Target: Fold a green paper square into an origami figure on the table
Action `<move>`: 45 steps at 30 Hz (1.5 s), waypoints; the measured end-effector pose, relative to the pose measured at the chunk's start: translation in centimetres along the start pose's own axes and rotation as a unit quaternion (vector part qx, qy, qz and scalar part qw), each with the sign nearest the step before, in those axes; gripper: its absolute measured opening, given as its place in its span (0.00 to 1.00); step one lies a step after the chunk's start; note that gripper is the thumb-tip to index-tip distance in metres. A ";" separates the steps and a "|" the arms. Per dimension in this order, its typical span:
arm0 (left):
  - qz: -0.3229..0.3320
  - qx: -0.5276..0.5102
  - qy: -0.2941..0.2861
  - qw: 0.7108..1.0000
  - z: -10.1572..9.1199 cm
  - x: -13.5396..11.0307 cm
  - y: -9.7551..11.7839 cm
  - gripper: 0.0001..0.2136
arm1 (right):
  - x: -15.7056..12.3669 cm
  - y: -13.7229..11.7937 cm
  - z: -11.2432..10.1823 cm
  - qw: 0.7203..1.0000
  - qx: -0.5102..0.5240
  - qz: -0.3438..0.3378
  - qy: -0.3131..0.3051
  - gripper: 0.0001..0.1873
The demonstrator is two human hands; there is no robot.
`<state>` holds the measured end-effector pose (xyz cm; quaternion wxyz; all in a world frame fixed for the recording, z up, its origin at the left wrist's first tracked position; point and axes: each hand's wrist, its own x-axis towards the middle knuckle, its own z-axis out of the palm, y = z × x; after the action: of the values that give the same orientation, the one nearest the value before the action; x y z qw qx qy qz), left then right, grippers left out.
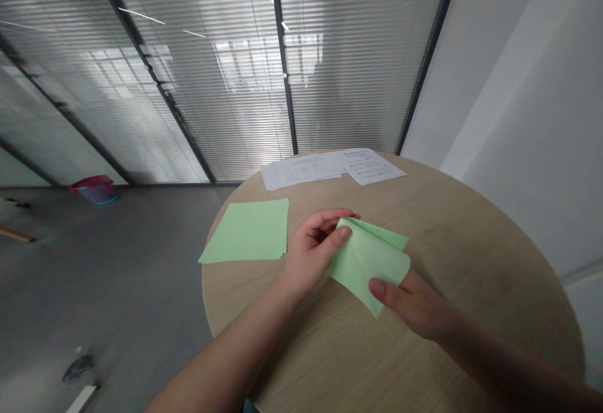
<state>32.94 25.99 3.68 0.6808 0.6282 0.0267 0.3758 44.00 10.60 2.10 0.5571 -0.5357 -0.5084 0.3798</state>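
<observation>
The folded pale green paper sheet [370,259] is near the middle of the round light-wood table [471,225]. The left hand [311,253] pinches its far left corner, and the right hand [414,303] grips its near right edge, thumb on top. Just left of the left hand, by the table's left edge, lies the flat stack of green square paper sheets [249,231]. The white printed paper sheets [330,167] lie at the far edge, well apart from both. Far left, on the grey floor [94,275], the pink plastic mesh basket [97,188] stands before the glass partition wall with blinds [211,86]
</observation>
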 end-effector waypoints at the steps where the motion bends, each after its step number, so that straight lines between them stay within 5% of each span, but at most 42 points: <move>1: -0.009 -0.003 0.004 1.000 0.0 0.0 0.0 0.13 | 0.1 -0.3 0.1 1.000 -0.015 -0.008 0.004 0.32; 9: -0.040 -0.022 0.101 0.994 -0.8 0.9 -0.5 0.16 | 1.5 0.5 -1.2 0.994 -0.010 -0.016 0.105 0.19; 12: -0.030 -0.022 0.148 0.988 -1.1 1.2 -0.7 0.16 | 2.2 1.4 -2.6 0.983 -0.007 -0.002 0.183 0.20; 16: -0.031 -0.024 0.143 0.989 -1.0 1.2 -0.8 0.16 | 2.9 1.8 -4.0 0.946 -0.051 -0.082 0.309 0.18; 19: -0.048 -0.018 0.109 0.993 -0.7 0.9 -0.6 0.17 | 3.1 1.7 -4.0 0.957 -0.066 -0.094 0.265 0.24; 24: -0.068 0.011 0.082 0.994 -0.4 0.6 -0.4 0.19 | 2.7 1.7 -3.2 0.990 -0.058 0.002 0.128 0.20; 34: -0.130 0.054 0.014 0.990 -0.9 0.7 -0.6 0.17 | 2.6 2.1 -3.2 0.975 -0.042 -0.004 0.220 0.19; 45: 0.026 0.339 -0.068 0.938 -0.4 0.1 0.3 0.11 | 2.6 2.0 -4.0 0.985 -0.077 -0.054 0.145 0.20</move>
<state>32.62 26.33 3.92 0.4175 0.8463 0.0896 0.3184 48.62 12.59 0.93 0.6016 -0.5979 -0.4786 0.2271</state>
